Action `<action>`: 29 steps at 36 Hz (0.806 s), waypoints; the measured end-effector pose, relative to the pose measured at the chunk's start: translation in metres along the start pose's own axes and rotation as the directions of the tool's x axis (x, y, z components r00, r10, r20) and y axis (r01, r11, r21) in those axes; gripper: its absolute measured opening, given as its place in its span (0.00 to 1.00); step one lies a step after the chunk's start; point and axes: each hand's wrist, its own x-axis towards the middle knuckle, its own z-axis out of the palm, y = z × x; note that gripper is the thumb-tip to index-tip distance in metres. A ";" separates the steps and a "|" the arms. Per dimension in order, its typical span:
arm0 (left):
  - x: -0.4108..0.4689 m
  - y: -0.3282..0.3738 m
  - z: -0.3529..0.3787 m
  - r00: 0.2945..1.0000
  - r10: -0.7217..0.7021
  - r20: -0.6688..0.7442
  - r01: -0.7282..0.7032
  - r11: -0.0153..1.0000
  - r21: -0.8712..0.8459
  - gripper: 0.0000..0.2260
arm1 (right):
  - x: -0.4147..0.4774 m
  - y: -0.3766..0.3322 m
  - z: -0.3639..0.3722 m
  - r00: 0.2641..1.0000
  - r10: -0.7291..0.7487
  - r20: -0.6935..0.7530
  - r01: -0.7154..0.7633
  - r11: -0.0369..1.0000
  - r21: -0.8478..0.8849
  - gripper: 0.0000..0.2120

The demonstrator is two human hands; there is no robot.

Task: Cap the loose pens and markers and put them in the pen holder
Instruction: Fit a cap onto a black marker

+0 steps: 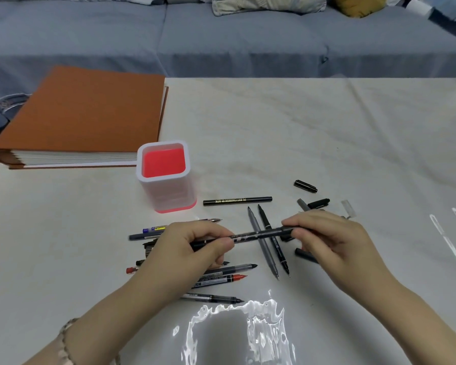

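— What are the hands doing?
— Both hold one dark pen [258,235] level above the counter [327,143]: left hand [192,248] has its grip closed on one end, right hand [327,238] pinches the other.
— And the pen holder [166,177]?
— Upright, empty, just beyond the left hand, beside an orange binder [84,114].
— Anything in the way?
— Two crossed pens [271,246] lie under the held one; loose caps [306,186] sit past the right hand.

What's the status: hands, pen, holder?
Left hand and right hand both on one black pen. Holder empty. Nothing blocking.
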 end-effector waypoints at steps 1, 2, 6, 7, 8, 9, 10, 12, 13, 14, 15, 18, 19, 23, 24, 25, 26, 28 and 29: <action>0.001 -0.001 0.000 0.999 0.029 0.036 -0.033 0.993 0.112 0.08 | -0.002 0.002 0.003 1.000 -0.003 0.019 0.003 1.000 -0.019 0.10; 0.002 -0.001 0.000 0.995 0.057 0.082 -0.077 0.960 0.268 0.05 | -0.003 0.003 0.006 0.999 -0.013 0.035 0.014 0.999 -0.040 0.09; 0.007 0.000 0.002 0.977 0.127 0.172 -0.200 0.826 0.528 0.07 | -0.005 0.010 0.010 1.000 0.008 0.011 -0.007 0.997 -0.077 0.09; 0.010 -0.002 0.002 0.982 0.124 0.143 -0.180 0.844 0.505 0.07 | -0.004 0.013 0.008 0.999 0.033 -0.015 -0.034 0.995 -0.095 0.08; 0.013 -0.004 0.002 0.986 0.127 0.103 -0.161 0.865 0.476 0.06 | -0.004 0.018 0.005 0.997 0.067 -0.047 -0.072 0.990 -0.122 0.06; 0.016 -0.006 0.001 0.991 0.122 0.062 -0.137 0.875 0.464 0.06 | -0.004 0.025 0.002 0.991 0.105 -0.080 -0.117 0.980 -0.160 0.06; 0.019 -0.008 0.000 0.992 0.118 0.033 -0.120 0.880 0.460 0.06 | -0.003 0.031 -0.002 0.984 0.143 -0.104 -0.162 0.964 -0.209 0.06; 0.023 -0.013 -0.001 0.996 0.090 0.003 -0.084 0.912 0.402 0.06 | 0.001 0.042 -0.006 0.974 0.201 -0.099 -0.223 0.919 -0.326 0.07; 0.023 -0.014 -0.001 0.998 0.070 -0.004 -0.064 0.935 0.348 0.06 | 0.004 0.048 -0.007 0.974 0.216 -0.071 -0.226 0.896 -0.382 0.08; 0.023 -0.016 0.000 0.998 0.064 -0.014 -0.057 0.948 0.313 0.06 | 0.007 0.053 -0.007 0.974 0.223 -0.031 -0.214 0.877 -0.430 0.09; 0.022 -0.017 0.002 0.998 0.065 -0.020 -0.056 0.951 0.305 0.06 | 0.010 0.058 -0.007 0.973 0.229 0.011 -0.197 0.860 -0.471 0.09; 0.020 -0.020 0.007 0.994 0.106 -0.001 -0.100 0.938 0.333 0.07 | 0.023 0.073 -0.014 0.974 0.221 0.058 -0.148 0.805 -0.575 0.09; 0.020 -0.020 0.008 0.992 0.122 0.001 -0.114 0.919 0.377 0.08 | 0.028 0.078 -0.018 0.976 0.214 0.038 -0.147 0.781 -0.607 0.09; 0.022 -0.021 0.010 0.993 0.122 -0.010 -0.109 0.919 0.380 0.08 | 0.045 0.095 -0.039 0.958 0.288 0.003 -0.204 0.685 -0.700 0.13; 0.022 -0.022 0.011 0.993 0.121 -0.007 -0.109 0.917 0.384 0.08 | 0.047 0.099 -0.042 0.948 0.316 0.029 -0.203 0.673 -0.711 0.14; 0.022 -0.021 0.011 0.993 0.121 0.000 -0.111 0.911 0.397 0.08 | 0.048 0.103 -0.043 0.939 0.340 0.054 -0.200 0.667 -0.718 0.14; 0.022 -0.021 0.013 0.992 0.125 0.006 -0.116 0.905 0.408 0.08 | 0.049 0.106 -0.045 0.927 0.367 0.079 -0.199 0.660 -0.724 0.13; 0.021 -0.021 0.014 0.991 0.135 0.010 -0.127 0.894 0.430 0.08 | 0.049 0.110 -0.044 0.904 0.412 0.112 -0.209 0.655 -0.726 0.13; 0.021 -0.021 0.014 0.991 0.135 0.009 -0.126 0.894 0.431 0.08 | 0.049 0.111 -0.042 0.900 0.421 0.113 -0.219 0.659 -0.720 0.13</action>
